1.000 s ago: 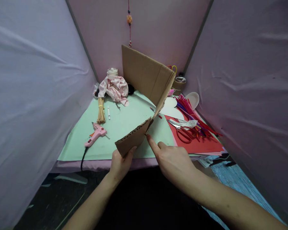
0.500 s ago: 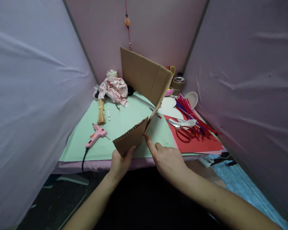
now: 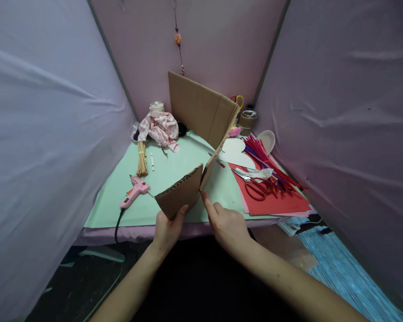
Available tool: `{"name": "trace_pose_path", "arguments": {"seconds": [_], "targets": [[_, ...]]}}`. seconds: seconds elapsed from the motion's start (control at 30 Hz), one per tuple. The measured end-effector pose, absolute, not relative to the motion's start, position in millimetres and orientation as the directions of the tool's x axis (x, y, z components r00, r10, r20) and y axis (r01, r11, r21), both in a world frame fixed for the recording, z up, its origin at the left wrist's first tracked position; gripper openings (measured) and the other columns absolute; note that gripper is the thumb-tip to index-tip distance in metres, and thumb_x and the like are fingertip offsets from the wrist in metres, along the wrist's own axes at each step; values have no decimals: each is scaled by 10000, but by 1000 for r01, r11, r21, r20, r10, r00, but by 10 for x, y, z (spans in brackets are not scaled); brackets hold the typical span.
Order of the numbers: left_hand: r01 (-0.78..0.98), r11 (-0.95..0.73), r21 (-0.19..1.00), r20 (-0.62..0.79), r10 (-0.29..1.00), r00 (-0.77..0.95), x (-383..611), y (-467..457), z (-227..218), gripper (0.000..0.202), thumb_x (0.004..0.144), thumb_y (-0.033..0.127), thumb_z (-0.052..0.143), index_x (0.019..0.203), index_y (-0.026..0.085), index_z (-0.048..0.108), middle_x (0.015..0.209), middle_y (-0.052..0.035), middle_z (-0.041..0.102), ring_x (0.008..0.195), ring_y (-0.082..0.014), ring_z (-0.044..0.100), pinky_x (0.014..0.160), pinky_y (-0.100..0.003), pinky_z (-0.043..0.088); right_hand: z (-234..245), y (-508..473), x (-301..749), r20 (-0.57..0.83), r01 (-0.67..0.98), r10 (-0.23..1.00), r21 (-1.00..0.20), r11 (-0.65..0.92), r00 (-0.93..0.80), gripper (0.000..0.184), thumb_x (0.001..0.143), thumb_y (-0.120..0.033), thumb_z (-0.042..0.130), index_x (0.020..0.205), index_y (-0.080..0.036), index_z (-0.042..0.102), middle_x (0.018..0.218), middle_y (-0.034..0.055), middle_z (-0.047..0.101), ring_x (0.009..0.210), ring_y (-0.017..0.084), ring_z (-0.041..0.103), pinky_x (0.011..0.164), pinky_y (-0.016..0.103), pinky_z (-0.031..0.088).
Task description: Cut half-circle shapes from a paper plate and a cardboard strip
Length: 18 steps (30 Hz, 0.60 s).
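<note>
A folded piece of brown cardboard [image 3: 201, 107] stands tilted above the table, with a large back panel, a narrow side and a shorter front flap [image 3: 181, 190]. My left hand [image 3: 168, 228] is closed on the lower edge of that flap, thumb on its near face. At the fold between flap and side, my right hand [image 3: 228, 226] touches the cardboard with its extended index finger; the other fingers are curled, and the thumb is hidden. To the left, a pink hot glue gun [image 3: 136, 190] lies on the table.
On the green tabletop [image 3: 174, 165] lie a bundle of sticks [image 3: 142, 158], a white pen [image 3: 152, 162] and crumpled pink-white cloth [image 3: 161, 127]. At right are red scissors [image 3: 255, 188], pipe cleaners [image 3: 265, 156], red sheets [image 3: 275, 203] and white paper shapes [image 3: 237, 156]. Fabric walls enclose both sides.
The view has shifted slightly. The cardboard's front flap and both hands sit a little further left, with the grip and the index finger's contact at the fold much the same.
</note>
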<state>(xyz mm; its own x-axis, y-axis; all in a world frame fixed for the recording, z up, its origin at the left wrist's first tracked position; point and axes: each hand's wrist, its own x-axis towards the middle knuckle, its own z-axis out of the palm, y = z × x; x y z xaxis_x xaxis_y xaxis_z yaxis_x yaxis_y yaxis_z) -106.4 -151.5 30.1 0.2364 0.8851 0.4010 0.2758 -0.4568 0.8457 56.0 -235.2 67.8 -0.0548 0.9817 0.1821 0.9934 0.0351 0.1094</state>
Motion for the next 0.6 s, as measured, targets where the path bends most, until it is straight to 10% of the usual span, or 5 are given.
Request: {"name": "trace_pose_path", "arguments": {"seconds": [0.6], "targets": [[361,-691,626,579,722,379,-1162,-1618,475,304,867,181,543,1154,188,645,1115,-69,710,1044,-217,662,925,-330,531,314,-2722,966,335,944,936,-262,201,-107,487,955,-173,361,1440,-140,382,809,54,678,655,156,615,618,244,467]]}}
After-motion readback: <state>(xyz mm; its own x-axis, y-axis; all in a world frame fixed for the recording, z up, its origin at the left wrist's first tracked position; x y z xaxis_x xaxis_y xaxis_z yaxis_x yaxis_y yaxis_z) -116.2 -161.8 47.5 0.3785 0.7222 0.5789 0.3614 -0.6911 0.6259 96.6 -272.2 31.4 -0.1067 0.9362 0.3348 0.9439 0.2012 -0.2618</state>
